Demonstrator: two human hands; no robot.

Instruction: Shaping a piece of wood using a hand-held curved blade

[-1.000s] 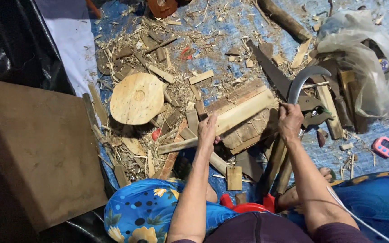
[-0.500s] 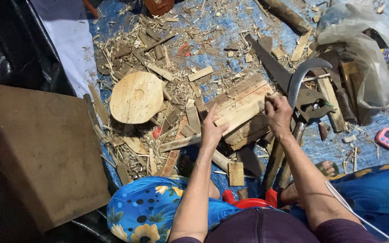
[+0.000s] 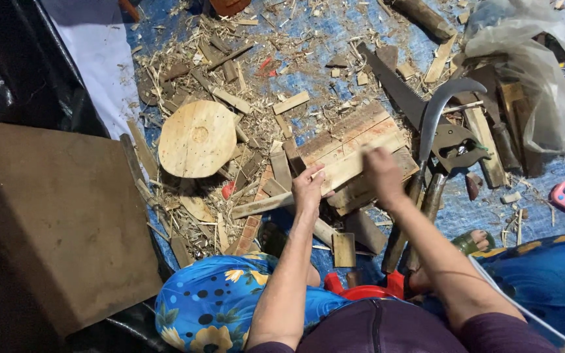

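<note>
Blue tarp (image 3: 361,39) littered with offcuts: a pale plank (image 3: 354,163) is gripped by left hand (image 3: 308,189) and right hand (image 3: 382,171), fingers closed around it; a firm, level hold is advised.

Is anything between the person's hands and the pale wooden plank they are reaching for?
Nothing visible is in the way. The left hand already rests on the near end of the plank, and the right hand lies on its middle. The sickle and saw lie off to the right, apart from both hands.
</note>
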